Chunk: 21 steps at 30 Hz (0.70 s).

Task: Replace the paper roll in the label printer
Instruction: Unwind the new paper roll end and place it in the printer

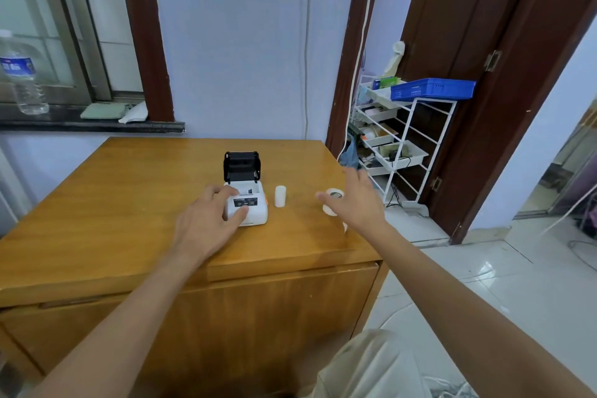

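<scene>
A small white label printer sits in the middle of the wooden table, its black lid flipped up at the back. My left hand rests on the printer's front left corner, thumb on its top panel. Just right of the printer a small white empty core stands upright. Farther right lies a white paper roll, partly hidden behind my right hand, which hovers over it with fingers spread. I cannot tell whether that hand touches the roll.
A white wire shelf rack with a blue crate stands right of the table beside a dark wooden door. A water bottle stands on the window sill at the far left. The table's right edge lies close to the roll.
</scene>
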{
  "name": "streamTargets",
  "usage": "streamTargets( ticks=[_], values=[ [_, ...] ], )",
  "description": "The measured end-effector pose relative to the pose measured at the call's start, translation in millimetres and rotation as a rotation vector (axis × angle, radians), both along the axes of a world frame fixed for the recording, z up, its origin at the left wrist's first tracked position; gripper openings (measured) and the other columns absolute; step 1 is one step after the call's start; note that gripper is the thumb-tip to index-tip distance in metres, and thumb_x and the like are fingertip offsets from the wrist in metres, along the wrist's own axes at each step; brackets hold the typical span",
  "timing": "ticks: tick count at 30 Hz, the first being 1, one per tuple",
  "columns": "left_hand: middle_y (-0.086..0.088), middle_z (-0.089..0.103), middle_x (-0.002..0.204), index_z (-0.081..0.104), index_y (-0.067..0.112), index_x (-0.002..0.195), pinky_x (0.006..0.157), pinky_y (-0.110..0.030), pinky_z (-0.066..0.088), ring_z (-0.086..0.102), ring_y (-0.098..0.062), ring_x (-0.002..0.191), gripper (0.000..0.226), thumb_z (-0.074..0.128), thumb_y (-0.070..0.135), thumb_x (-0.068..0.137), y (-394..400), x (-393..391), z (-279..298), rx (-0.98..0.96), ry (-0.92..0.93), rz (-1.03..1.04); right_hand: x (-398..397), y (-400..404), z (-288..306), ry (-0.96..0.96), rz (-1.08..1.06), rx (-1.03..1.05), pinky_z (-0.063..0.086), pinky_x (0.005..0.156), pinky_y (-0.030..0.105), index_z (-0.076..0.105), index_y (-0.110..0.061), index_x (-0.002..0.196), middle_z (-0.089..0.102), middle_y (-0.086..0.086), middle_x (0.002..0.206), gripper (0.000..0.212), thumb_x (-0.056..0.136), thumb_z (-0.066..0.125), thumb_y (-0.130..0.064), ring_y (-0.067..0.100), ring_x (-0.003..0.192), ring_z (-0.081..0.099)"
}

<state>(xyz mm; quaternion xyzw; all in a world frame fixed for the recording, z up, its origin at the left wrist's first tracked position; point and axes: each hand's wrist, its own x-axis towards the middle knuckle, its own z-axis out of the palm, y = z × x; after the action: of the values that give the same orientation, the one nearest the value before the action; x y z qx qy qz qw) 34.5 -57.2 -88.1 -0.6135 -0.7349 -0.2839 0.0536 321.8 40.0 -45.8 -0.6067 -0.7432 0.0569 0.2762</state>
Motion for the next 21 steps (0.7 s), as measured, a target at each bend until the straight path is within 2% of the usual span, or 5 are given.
streamTargets(
  ticks=[4, 10, 15, 18, 21],
  values=[
    [0.012, 0.053, 0.139, 0.057, 0.037, 0.135, 0.063, -0.031, 0.041, 0.067, -0.020, 0.086, 0.047, 0.047, 0.061, 0.096, -2.7, -1.1, 1.6, -0.012, -0.014, -0.003, 2.3, 1.0, -19.5, -0.037, -0.041, -0.146, 0.051, 0.087, 0.042, 0.050, -0.018, 0.141, 0.052, 0.006, 0.143, 0.077, 0.084, 0.070, -0.065, 0.030, 0.125, 0.058],
    [0.013, 0.050, 0.140, 0.056, 0.035, 0.134, 0.069, -0.034, 0.051, 0.067, -0.020, 0.084, 0.048, 0.044, 0.062, 0.095, -1.7, -5.6, -2.3, -0.020, -0.071, -0.040, -0.6, 2.7, -23.5, 0.039, -0.024, -0.086, 0.051, 0.060, 0.036, 0.059, -0.023, 0.082, 0.066, -0.002, 0.087, 0.030, 0.078, 0.073, -0.050, 0.023, 0.082, 0.066],
    [0.009, 0.059, 0.126, 0.052, 0.025, 0.126, 0.056, -0.033, 0.042, 0.058, -0.018, 0.069, 0.040, 0.057, 0.049, 0.095, -15.8, 12.0, 8.3, 0.176, -0.032, -0.022, -16.4, -45.5, -14.8, 0.183, 0.186, 0.011, 0.042, 0.065, 0.028, 0.064, -0.025, 0.090, 0.061, -0.005, 0.098, 0.021, 0.083, 0.078, -0.038, 0.013, 0.084, 0.059],
    [0.011, 0.068, 0.108, 0.059, 0.028, 0.111, 0.059, -0.028, 0.047, 0.061, -0.012, 0.071, 0.029, 0.063, 0.050, 0.092, -35.3, 40.6, 17.8, 0.223, -0.623, -0.134, -22.2, -82.3, -16.6, 0.142, 0.309, 0.036, 0.049, 0.073, 0.031, 0.068, -0.025, 0.100, 0.057, -0.010, 0.099, 0.026, 0.083, 0.079, -0.042, 0.010, 0.085, 0.061],
    [-0.002, 0.075, 0.112, 0.068, 0.022, 0.111, 0.062, -0.029, 0.057, 0.072, -0.012, 0.085, 0.038, 0.068, 0.053, 0.091, -54.4, 64.8, 33.8, -0.051, -1.167, -0.298, -26.1, -104.3, -21.3, 0.113, 0.362, 0.081, 0.048, 0.073, 0.029, 0.066, -0.031, 0.107, 0.055, -0.014, 0.102, 0.029, 0.085, 0.078, -0.046, 0.007, 0.084, 0.061]
  ],
)
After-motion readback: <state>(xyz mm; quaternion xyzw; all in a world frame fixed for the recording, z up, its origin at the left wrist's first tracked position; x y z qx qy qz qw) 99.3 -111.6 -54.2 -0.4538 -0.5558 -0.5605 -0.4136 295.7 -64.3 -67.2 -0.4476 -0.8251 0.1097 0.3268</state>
